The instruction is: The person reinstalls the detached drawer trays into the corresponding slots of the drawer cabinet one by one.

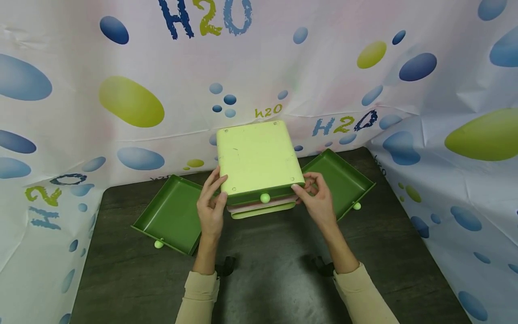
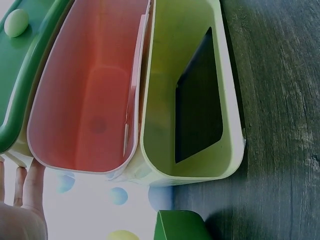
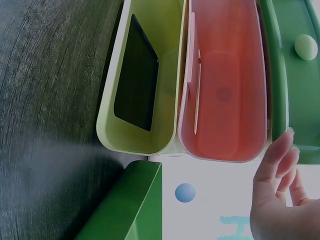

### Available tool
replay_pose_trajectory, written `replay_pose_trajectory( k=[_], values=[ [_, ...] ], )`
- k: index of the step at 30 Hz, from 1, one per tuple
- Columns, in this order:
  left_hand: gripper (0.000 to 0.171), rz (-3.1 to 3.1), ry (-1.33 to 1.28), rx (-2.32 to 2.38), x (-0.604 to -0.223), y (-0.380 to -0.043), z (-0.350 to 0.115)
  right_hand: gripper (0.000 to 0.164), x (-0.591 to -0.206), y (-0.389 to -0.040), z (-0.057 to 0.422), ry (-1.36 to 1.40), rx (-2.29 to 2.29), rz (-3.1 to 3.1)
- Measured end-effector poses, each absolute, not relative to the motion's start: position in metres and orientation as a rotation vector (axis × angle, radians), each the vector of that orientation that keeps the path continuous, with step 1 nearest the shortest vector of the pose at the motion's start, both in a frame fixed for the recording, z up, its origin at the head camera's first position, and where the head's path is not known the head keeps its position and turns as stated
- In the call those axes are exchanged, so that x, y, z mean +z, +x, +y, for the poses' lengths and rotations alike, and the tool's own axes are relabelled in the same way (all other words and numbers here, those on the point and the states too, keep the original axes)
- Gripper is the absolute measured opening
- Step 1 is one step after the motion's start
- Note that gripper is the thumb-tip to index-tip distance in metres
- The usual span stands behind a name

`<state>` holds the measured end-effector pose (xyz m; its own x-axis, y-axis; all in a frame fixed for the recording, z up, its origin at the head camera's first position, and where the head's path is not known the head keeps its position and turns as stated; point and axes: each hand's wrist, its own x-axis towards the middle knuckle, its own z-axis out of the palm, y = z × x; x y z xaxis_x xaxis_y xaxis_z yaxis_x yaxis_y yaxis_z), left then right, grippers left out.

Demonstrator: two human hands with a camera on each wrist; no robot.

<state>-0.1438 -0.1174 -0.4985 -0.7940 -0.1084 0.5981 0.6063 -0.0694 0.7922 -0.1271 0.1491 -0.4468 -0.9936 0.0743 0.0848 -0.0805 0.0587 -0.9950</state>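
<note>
A light-green drawer box [image 1: 259,155] tops a stack, with a dark-green drawer [image 3: 302,95] inside it and a round light-green knob [image 1: 265,198] on the drawer's front. Below it sits an open-fronted pink box [image 2: 102,110], and at the bottom a light-green box [image 3: 170,65] with a dark opening inside; neither holds a drawer. My left hand [image 1: 211,211] grips the top box at its left front corner, thumb toward the front. At the right front corner my right hand [image 1: 321,202] holds the same box, thumb by the front edge and fingers at the side.
One loose dark-green drawer [image 1: 174,216] lies left of the stack, another [image 1: 341,180] right of it, both with knobs facing the front. The dark wooden table [image 1: 275,288] meets a printed white sheet [image 1: 174,76] behind and at the sides.
</note>
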Motion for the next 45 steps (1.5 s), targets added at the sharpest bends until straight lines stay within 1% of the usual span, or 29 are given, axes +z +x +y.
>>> replay_pose_trajectory(
  k=[2, 5, 14, 26, 30, 34, 40, 45],
  values=[
    [0.033, -1.721, -0.542, -1.909, -0.498, -0.144, -0.117, 0.039, -0.447, -0.127, 0.149, 0.01, 2.078, -2.203],
    [0.032, -1.723, -0.549, -1.906, -0.498, -0.145, -0.117, 0.038, -0.446, -0.128, 0.15, 0.016, 2.075, -2.207],
    [0.047, -1.724, -0.528, -1.906, -0.5, -0.145, -0.117, 0.038, -0.445, -0.128, 0.151, 0.026, 2.086, -2.219],
    [0.047, -1.727, -0.504, -1.865, -0.503, -0.144, -0.118, 0.038, -0.441, -0.129, 0.156, 0.074, 2.002, -2.376],
    [0.043, -1.726, -0.52, -1.874, -0.503, -0.144, -0.118, 0.034, -0.444, -0.127, 0.16, 0.088, 1.991, -2.391],
    [0.043, -1.732, -0.529, -1.871, -0.504, -0.145, -0.117, 0.029, -0.448, -0.123, 0.165, 0.101, 1.936, -2.412],
    [0.051, -1.738, -0.508, -1.859, -0.504, -0.145, -0.116, 0.031, -0.454, -0.123, 0.167, 0.104, 1.967, -2.395],
    [0.047, -1.739, -0.512, -1.854, -0.504, -0.145, -0.115, 0.029, -0.466, -0.126, 0.173, 0.088, 1.973, -2.388]
  ],
)
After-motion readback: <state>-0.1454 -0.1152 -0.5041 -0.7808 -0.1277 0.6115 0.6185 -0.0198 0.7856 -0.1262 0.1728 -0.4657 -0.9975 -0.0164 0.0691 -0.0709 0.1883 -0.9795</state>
